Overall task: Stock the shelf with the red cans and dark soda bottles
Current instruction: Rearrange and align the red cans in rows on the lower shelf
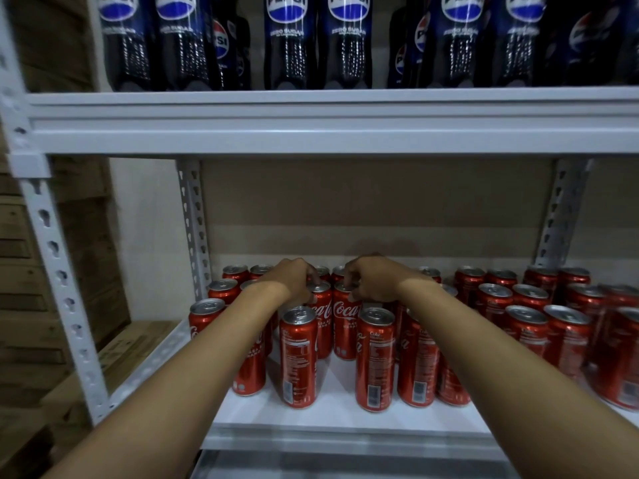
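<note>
- Left hand (294, 276), fingers curled over the rim of one red can (321, 319) at mid-shelf.
- Right hand (368, 276), likewise pinching the top of the neighbouring can (345, 323).
- Both cans upright, touching, on the lower shelf (332, 409).
- Red cans (532, 326) crowded toward 3 o'clock; sparser toward 9.
- Dark bottles (294, 39) lined at 12 o'clock on the upper shelf (332, 126).
- Seemingly well along; bare front patches left to fill.
</note>
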